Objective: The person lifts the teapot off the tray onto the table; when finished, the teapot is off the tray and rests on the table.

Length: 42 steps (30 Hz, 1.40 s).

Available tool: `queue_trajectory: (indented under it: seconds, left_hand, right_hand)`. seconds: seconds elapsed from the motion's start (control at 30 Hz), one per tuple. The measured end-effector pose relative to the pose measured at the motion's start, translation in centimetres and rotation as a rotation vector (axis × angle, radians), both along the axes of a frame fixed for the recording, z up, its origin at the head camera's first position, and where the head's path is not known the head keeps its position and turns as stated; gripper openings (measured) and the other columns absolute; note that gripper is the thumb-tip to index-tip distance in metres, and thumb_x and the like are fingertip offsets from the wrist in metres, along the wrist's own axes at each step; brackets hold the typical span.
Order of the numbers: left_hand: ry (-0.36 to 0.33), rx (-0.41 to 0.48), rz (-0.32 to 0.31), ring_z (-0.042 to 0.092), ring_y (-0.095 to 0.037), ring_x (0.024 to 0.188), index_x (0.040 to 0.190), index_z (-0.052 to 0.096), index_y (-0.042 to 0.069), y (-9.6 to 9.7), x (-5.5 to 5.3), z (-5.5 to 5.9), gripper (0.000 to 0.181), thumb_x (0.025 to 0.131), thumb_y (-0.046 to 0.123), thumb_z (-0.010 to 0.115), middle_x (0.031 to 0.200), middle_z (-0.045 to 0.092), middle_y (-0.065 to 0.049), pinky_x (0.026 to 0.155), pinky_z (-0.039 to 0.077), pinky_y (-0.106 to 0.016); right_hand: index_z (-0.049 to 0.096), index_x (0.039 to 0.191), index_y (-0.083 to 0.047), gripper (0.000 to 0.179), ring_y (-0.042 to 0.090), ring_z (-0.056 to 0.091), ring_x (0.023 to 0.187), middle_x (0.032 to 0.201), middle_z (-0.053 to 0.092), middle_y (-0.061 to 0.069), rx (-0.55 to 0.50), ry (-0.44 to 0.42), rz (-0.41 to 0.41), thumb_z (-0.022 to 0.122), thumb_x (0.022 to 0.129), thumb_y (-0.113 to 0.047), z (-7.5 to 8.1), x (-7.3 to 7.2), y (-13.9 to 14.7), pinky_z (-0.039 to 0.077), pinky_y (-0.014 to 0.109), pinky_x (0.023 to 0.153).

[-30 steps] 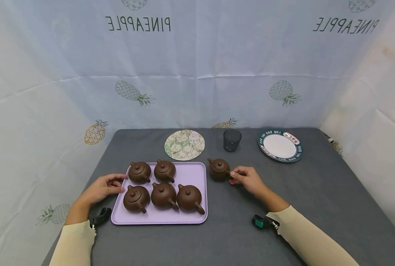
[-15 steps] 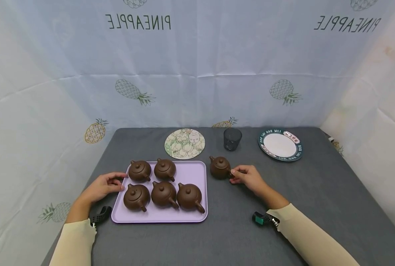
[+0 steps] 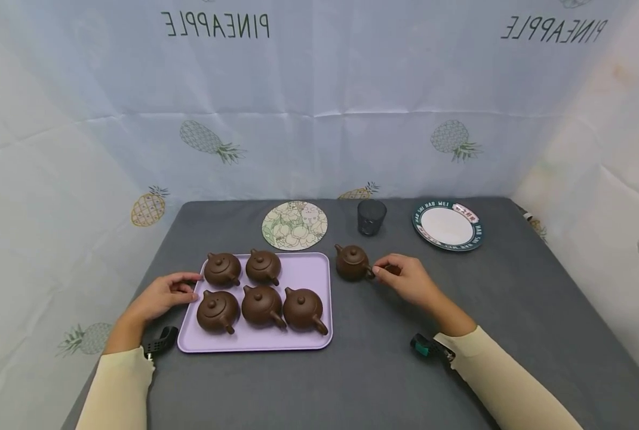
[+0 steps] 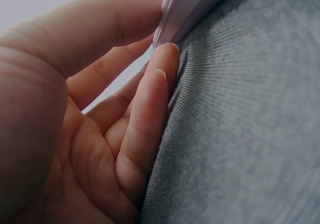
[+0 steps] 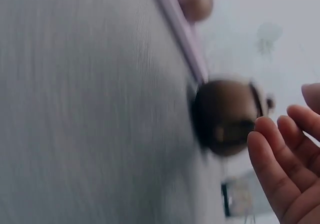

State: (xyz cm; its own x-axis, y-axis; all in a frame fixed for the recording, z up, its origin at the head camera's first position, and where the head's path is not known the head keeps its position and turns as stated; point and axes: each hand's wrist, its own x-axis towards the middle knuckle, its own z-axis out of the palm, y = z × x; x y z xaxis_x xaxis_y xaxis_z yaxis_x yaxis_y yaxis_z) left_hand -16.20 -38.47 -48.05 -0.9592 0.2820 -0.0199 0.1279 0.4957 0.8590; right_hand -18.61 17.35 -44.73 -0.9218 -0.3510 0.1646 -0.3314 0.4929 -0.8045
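Nearby: the left sleeve [image 3: 116, 388] and right sleeve [image 3: 504, 373], both cream, reach over the grey table [image 3: 362, 382].
Tray's front row: three brown teapots [image 3: 262, 306] side by side on the lilac tray [image 3: 300, 272], handles toward the lower right.
Left hand [image 3: 158, 297]: fingers relaxed, thumb and fingertips touching the tray's outer left rim.
Tray's back row: two more teapots [image 3: 263, 266] behind the left and middle ones.
Right hand [image 3: 412, 280]: fingers loose and ungripping, tips right at the handle of the lone teapot; contact cannot be told, the wrist view being blurred.
Lone teapot [image 3: 352, 263]: upright on the table, just beside the tray's right rim.
Far edge: a round patterned mat [image 3: 295, 226], a dark glass [image 3: 371, 217] and a green-rimmed plate [image 3: 447, 225], left to right.
Backdrop [image 3: 319, 71]: pale cloth printed with pineapples and mirrored lettering.
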Motion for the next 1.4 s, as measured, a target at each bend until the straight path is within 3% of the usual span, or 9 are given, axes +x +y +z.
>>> queue_trajectory:
  seconds: [0.2, 0.43, 0.6, 0.77, 0.97, 1.2, 1.4]
  left_hand:
    - [0.01, 0.008, 0.004, 0.06, -0.008, 0.077, 0.126, 0.056, -0.01, -0.1, -0.2, -0.2, 0.048, 0.084, 0.003, 0.075, 0.084, 0.065, -0.009, 0.069, 0.046, -0.019]
    - [0.004, 0.007, 0.02, 0.06, -0.008, 0.076, 0.125, 0.057, -0.009, 0.0, -0.4, -0.5, 0.048, 0.083, 0.004, 0.075, 0.083, 0.065, -0.008, 0.069, 0.046, -0.019]
    - [0.008, -0.012, 0.026, 0.059, -0.008, 0.075, 0.124, 0.057, -0.01, 0.0, 0.0, -0.4, 0.048, 0.083, 0.004, 0.076, 0.082, 0.064, -0.007, 0.068, 0.046, -0.02]
    - [-0.007, -0.004, 0.023, 0.06, -0.009, 0.075, 0.125, 0.057, -0.008, 0.1, -0.2, -0.3, 0.048, 0.083, 0.005, 0.076, 0.082, 0.065, -0.008, 0.068, 0.046, -0.02]
    - [-0.004, 0.006, 0.018, 0.061, -0.009, 0.076, 0.126, 0.057, -0.008, 0.2, -0.4, 0.1, 0.048, 0.083, 0.006, 0.076, 0.083, 0.066, -0.01, 0.069, 0.046, -0.019]
    - [-0.02, 0.006, 0.018, 0.062, -0.009, 0.076, 0.127, 0.056, -0.009, 0.1, 0.0, 0.2, 0.049, 0.084, 0.005, 0.075, 0.084, 0.067, -0.01, 0.07, 0.046, -0.019]
    - [-0.015, 0.014, 0.026, 0.061, -0.009, 0.077, 0.127, 0.056, -0.008, 0.2, 0.1, 0.0, 0.049, 0.084, 0.005, 0.075, 0.084, 0.067, -0.01, 0.07, 0.046, -0.019]
  right_hand:
    - [0.07, 0.103, -0.003, 0.018, 0.014, 0.063, 0.075, 0.083, 0.067, -0.002, -0.052, -0.015, 0.084, 0.068, 0.093, -0.018, -0.2, 1.8, -3.3, 0.05, 0.032, 0.067]
    - [0.067, 0.095, -0.003, 0.007, 0.029, 0.064, 0.066, 0.076, 0.065, 0.01, -0.113, -0.183, 0.189, 0.065, 0.094, -0.01, -1.5, 3.8, -6.7, 0.052, 0.035, 0.058]
    - [0.067, 0.093, -0.007, 0.01, 0.021, 0.063, 0.06, 0.076, 0.065, 0.008, -0.167, -0.276, 0.287, 0.067, 0.093, -0.017, -2.3, 4.9, -8.1, 0.053, 0.036, 0.056]
    - [0.068, 0.092, -0.008, 0.012, 0.016, 0.061, 0.057, 0.071, 0.065, 0.004, -0.183, -0.281, 0.368, 0.07, 0.092, -0.02, -2.6, 5.4, -8.6, 0.053, 0.035, 0.054]
    - [0.067, 0.087, -0.009, 0.011, 0.014, 0.059, 0.054, 0.065, 0.062, 0.003, -0.161, -0.256, 0.364, 0.067, 0.093, -0.018, -2.8, 5.6, -9.0, 0.051, 0.033, 0.05]
    - [0.066, 0.096, 0.002, 0.015, 0.02, 0.063, 0.058, 0.068, 0.065, 0.01, -0.214, -0.411, 0.352, 0.061, 0.097, -0.013, -2.8, 6.4, -9.7, 0.051, 0.036, 0.049]
    - [0.061, 0.093, 0.009, 0.016, 0.02, 0.062, 0.059, 0.07, 0.065, 0.016, -0.276, -0.398, 0.333, 0.058, 0.097, -0.007, -3.0, 6.7, -9.9, 0.054, 0.037, 0.056]
